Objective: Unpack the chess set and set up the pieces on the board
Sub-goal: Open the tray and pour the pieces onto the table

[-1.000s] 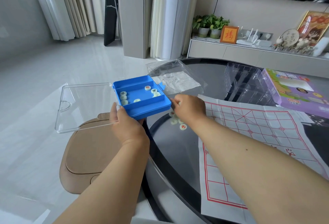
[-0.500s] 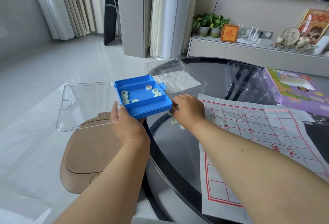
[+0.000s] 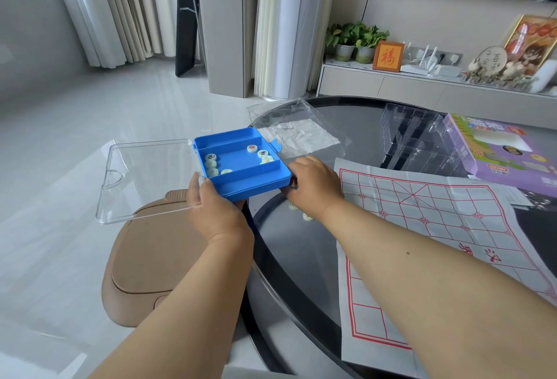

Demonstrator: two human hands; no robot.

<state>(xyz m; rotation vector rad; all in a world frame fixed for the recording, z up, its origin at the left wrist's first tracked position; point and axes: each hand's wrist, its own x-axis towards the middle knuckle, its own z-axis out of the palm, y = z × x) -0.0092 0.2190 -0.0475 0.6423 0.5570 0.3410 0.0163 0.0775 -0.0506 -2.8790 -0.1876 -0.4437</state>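
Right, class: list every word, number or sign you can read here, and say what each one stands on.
"福": red character on the orange framed plaque on the cabinet.
Red characters on the paper board: partly hidden, unreadable.
Characters on the pieces in the blue tray: too small.
Purple box print: blurred.
Round wooden ornament: blurred.

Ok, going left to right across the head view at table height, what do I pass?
Clear lid → left hand → blue case → right hand → paper board → purple box.
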